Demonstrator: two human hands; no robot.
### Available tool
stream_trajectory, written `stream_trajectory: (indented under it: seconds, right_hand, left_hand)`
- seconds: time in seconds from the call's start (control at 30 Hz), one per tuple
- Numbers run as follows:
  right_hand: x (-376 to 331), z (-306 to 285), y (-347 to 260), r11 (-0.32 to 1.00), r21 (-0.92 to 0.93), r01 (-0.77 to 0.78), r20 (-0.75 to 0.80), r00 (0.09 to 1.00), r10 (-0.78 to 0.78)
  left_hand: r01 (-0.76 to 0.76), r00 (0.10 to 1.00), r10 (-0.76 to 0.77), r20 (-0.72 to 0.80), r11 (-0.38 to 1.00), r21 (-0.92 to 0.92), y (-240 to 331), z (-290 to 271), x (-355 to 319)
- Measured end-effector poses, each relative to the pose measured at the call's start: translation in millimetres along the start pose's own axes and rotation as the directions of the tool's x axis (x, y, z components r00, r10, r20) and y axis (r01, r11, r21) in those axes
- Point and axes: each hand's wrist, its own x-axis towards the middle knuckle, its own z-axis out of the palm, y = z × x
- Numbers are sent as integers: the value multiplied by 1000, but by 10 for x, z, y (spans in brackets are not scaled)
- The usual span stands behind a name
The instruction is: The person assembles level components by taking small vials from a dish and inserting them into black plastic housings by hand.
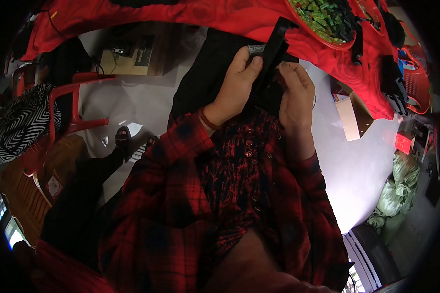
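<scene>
In front of my body, my left hand [240, 78] is closed around a long, narrow black plastic part [277, 45], held tilted over my lap. A small grey ribbed or wrapped piece [255, 49] shows at the same hand, beside the thumb; what it is I cannot make out. On the other side of the black part, my right hand [297, 93] has its fingers bent together at the part's lower edge. Whatever its fingertips pinch is hidden in shadow.
A table with a red cloth [205, 13] spans the far side, bearing a red-rimmed tray [345, 47] of small green and black pieces. A red chair [76, 105] with a zebra-patterned bag stands left; another person's sandalled foot [122, 137] is nearby. An open cardboard box [349, 117] sits right.
</scene>
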Motion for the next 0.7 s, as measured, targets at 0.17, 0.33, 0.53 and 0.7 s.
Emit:
stream_trajectory:
  seconds: [0.17, 0.33, 0.53, 0.7]
  right_hand:
    - [71, -62, 19, 998, -60, 23, 24, 999, -22]
    - [78, -14, 55, 972, -213, 98, 16, 995, -96]
    - [216, -60, 98, 897, -395, 200, 146, 977, -154]
    - [250, -2, 29, 942, -333, -25, 221, 970, 104]
  left_hand:
    - [60, 997, -56, 56, 995, -74, 75, -2, -14]
    - [84, 995, -78, 62, 993, -88, 47, -48, 14]
    - [151, 988, -147, 37, 980, -132, 0, -105, 32]
    - [295, 953, -274, 125, 934, -201, -22, -206, 3]
